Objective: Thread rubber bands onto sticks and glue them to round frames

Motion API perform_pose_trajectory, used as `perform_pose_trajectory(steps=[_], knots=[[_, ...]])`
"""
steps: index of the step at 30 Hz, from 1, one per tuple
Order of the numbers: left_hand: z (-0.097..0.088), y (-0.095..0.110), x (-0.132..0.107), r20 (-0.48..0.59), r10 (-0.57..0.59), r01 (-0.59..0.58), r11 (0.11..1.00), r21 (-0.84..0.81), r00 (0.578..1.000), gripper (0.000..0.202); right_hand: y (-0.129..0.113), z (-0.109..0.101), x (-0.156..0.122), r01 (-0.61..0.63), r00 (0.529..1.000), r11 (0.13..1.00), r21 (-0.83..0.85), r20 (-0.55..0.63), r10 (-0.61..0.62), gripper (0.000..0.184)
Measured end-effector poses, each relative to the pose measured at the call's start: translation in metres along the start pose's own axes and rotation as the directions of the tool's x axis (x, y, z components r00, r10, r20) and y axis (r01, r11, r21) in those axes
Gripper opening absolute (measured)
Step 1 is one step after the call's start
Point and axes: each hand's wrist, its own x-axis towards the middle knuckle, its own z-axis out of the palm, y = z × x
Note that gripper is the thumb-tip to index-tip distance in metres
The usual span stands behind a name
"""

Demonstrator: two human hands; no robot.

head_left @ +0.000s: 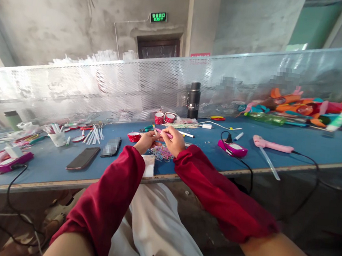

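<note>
Both arms in dark red sleeve covers reach out over the blue table [51, 164]. My left hand [147, 140] and my right hand [173, 140] meet above a small heap of pastel loops [162, 152]. Together they pinch a thin pink stick [164, 132], fingers closed on it. A small white block [148, 166] lies at the table edge under my left wrist. A red tape roll [134, 136] sits just left of my left hand.
A dark phone [82, 158] and a second phone [111, 146] lie to the left. A pink glue gun [271, 146] and a pink device [233, 148] with black cables lie to the right. A black flask [194, 100] stands by the perforated metal screen [102, 84]. Colourful toys [301, 107] are piled far right.
</note>
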Motion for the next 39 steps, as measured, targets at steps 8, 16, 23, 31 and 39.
perform_pose_trajectory(steps=[8,16,23,31,39], knots=[[0.0005,0.0012,-0.0007,-0.003,-0.001,0.001,1.0,0.007,1.0,0.031,-0.001,-0.0008,0.0001,-0.007,1.0,1.0,-0.017,-0.016,0.007,0.019],[0.0003,0.0008,0.0002,-0.017,-0.007,0.007,1.0,0.01,1.0,0.015,-0.0008,-0.0009,0.0,-0.019,1.0,1.0,-0.011,-0.021,0.018,0.02],[-0.0009,-0.001,0.0016,-0.02,-0.005,0.005,1.0,0.01,1.0,0.014,-0.0002,-0.0005,-0.0001,-0.012,1.0,1.0,-0.013,-0.006,0.012,0.019],[-0.002,-0.0037,0.0039,-0.005,0.005,-0.005,1.0,0.025,1.0,0.014,0.0002,0.0001,0.0004,0.017,1.0,1.0,-0.013,0.008,-0.017,0.019],[0.0007,-0.0002,0.0008,0.006,0.003,-0.003,1.0,0.023,1.0,0.016,-0.0013,0.0,0.0003,0.02,1.0,1.0,-0.003,0.001,-0.02,0.02]])
